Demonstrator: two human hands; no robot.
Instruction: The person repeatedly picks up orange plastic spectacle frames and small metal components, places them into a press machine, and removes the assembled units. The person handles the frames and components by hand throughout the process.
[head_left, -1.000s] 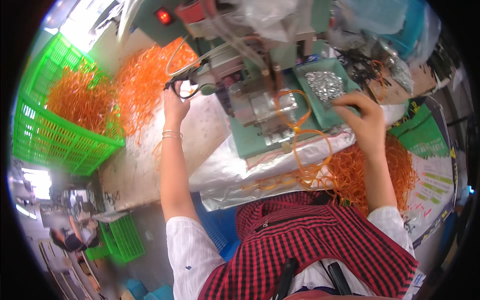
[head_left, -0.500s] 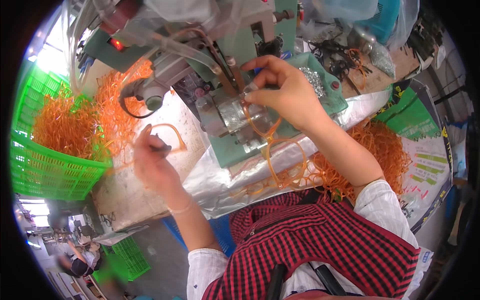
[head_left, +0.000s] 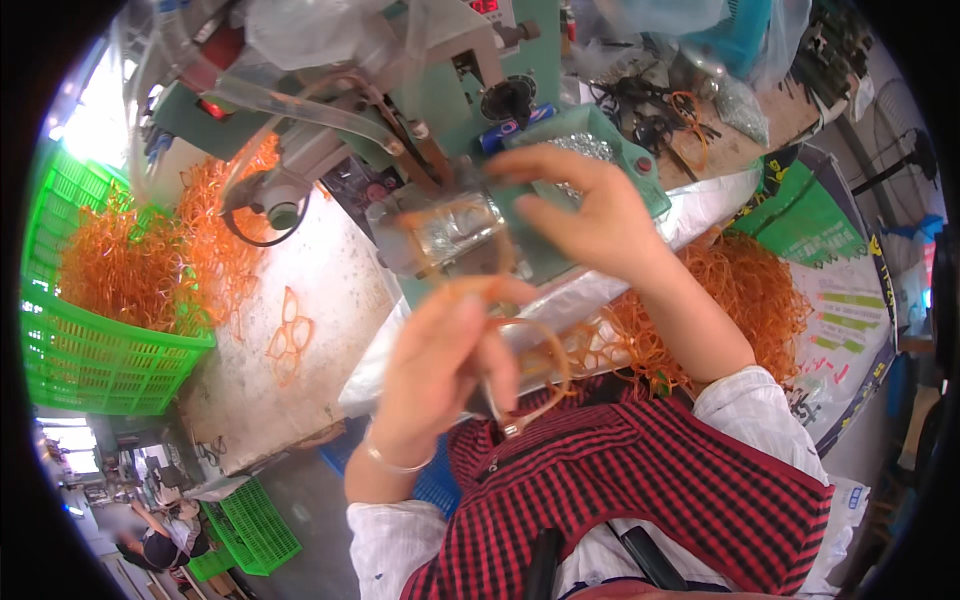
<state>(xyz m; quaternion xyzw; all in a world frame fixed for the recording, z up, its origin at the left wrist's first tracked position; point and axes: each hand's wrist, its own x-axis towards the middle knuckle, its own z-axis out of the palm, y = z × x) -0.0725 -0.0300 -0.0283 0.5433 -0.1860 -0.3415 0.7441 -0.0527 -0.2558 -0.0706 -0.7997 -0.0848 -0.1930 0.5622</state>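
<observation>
Seemingly at a positioning step, the left hand (head_left: 432, 365) gripped a translucent orange plastic spectacle frame (head_left: 563, 368) at the silvery metal fixture (head_left: 458, 228); the right hand (head_left: 600, 212), fingers parted, hovered beside that fixture; careful alignment seemed called for next.

From afar I see a blue basket (head_left: 738, 40), clear plastic (head_left: 784, 50) beside it; below it in my view, green-and-white sheeting (head_left: 806, 214); far to the basket's lower left, a green crate (head_left: 256, 525) and another person (head_left: 172, 535).
</observation>
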